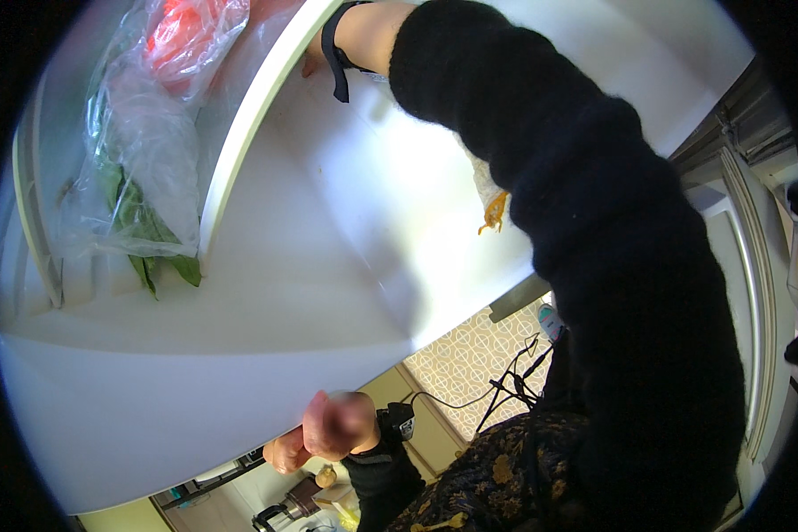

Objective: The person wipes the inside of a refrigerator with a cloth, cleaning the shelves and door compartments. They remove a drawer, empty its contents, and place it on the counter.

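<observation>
My right arm, in a black knitted sleeve, reaches deep into a white refrigerator compartment (292, 266). Only a small part of my right hand (311, 61) shows past the pale shelf edge (239, 133); its fingers are hidden. A black strap is around that wrist. My left hand (322, 432) is curled at the compartment's outer edge, partly blurred, so its hold is unclear. Behind the shelf edge lie a clear plastic bag (153, 146) with green leaves (139, 216) and a red-pink bagged item (186, 40). A whitish item with an orange end (495, 211) shows partly beneath my sleeve.
A second curved rim (33, 219) stands at the far left. An open refrigerator door (751, 299) is at the right. Below are patterned floor tiles (452, 379), black cables (515, 386), cabinets (425, 425) and a counter with a dark-lidded appliance (299, 499).
</observation>
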Tool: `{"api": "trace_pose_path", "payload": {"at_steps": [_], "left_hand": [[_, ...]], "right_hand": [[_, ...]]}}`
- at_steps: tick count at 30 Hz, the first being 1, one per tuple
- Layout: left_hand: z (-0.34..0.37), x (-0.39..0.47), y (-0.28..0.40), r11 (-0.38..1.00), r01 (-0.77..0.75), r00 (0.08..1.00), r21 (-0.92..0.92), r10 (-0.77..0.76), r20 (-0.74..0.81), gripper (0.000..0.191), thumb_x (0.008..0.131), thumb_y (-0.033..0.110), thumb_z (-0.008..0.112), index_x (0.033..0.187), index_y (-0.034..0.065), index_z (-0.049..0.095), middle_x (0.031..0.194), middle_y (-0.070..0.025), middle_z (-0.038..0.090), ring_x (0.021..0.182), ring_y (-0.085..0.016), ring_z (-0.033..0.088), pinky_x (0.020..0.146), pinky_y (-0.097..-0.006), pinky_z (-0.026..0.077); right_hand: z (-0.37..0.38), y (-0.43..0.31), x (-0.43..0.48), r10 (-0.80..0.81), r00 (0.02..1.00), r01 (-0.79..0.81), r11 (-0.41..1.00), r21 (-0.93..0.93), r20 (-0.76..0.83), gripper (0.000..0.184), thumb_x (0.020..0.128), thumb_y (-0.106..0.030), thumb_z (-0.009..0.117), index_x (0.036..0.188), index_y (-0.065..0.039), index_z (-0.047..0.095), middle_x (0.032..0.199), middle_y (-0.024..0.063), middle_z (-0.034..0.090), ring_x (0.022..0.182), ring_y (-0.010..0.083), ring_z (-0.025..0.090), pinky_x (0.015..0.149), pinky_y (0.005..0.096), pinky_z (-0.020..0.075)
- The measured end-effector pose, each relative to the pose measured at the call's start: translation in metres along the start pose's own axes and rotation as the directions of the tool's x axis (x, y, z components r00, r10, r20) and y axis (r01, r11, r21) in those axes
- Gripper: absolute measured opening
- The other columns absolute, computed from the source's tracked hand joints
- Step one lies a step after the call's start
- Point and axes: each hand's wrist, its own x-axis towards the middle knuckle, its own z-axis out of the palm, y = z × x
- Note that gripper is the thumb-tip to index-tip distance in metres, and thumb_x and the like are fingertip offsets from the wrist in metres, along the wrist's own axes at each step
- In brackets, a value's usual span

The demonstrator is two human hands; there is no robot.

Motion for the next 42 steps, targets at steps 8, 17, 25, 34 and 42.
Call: {"api": "trace_pose_path", "payload": {"at_steps": [8,17,25,34,42], "left_hand": [[0.002,-0.003,-0.005,0.998,-0.003,0.999,0.057,0.006,-0.053,0.042,0.09,0.045,0.045,0.074,0.009,0.06,0.073,-0.0054,0.043,0.083,-0.023,0.04,0.078,-0.0362,0.03],[-0.01,-0.007,-0.001,0.997,0.049,0.987,-0.051,-0.04,0.158,0.015,0.082,0.026,0.054,0.086,0.0118,0.058,0.083,-0.0042,0.045,0.081,-0.022,0.043,0.071,-0.033,0.035],[-0.005,0.0,-0.004,0.995,0.066,0.993,-0.07,-0.058,0.101,0.022,0.063,0.011,0.059,0.082,0.0211,0.063,0.081,-0.0032,0.032,0.082,-0.018,0.033,0.07,-0.0324,0.024],[0.004,-0.006,-0.009,0.962,0.056,0.998,-0.268,-0.054,0.014,0.04,0.046,0.0,0.062,0.082,0.019,0.067,0.082,0.001,0.031,0.08,-0.017,0.031,0.065,-0.0312,0.022],[0.001,-0.003,-0.006,0.978,0.086,0.996,-0.191,-0.082,0.026,0.031,0.053,0.004,0.06,0.08,0.0185,0.065,0.074,0.0005,0.032,0.077,-0.018,0.032,0.068,-0.0324,0.021]], "right_hand": [[-0.004,0.01,-0.01,0.01,1.0,-0.01,1.0,-0.004,-0.001,0.051,0.085,-0.046,0.05,0.126,-0.015,0.047,0.124,0.0126,0.046,0.114,0.0287,0.045,0.093,0.0441,0.0378],[-0.013,0.032,-0.037,0.05,0.998,-0.048,0.997,-0.064,0.037,0.057,0.085,-0.049,0.05,0.131,-0.017,0.044,0.131,0.0115,0.043,0.12,0.029,0.042,0.097,0.0451,0.0361],[-0.059,-0.003,-0.08,0.079,0.967,-0.01,0.962,-0.274,0.242,0.061,0.084,-0.052,0.05,0.135,-0.018,0.041,0.137,0.0106,0.04,0.125,0.0293,0.039,0.1,0.046,0.0347],[-0.1,-0.048,-0.232,0.416,0.807,-0.205,0.863,-0.461,0.418,0.081,0.081,-0.066,0.048,0.146,-0.033,0.013,0.153,0.0107,0.007,0.139,0.0383,0.01,0.104,0.0632,0.0205],[-0.055,-0.022,-0.216,0.092,0.985,-0.002,0.851,-0.525,0.145,0.053,0.085,-0.046,0.053,0.122,-0.008,0.055,0.138,0.0159,0.036,0.134,0.0302,0.023,0.105,0.0486,0.0247]]}}
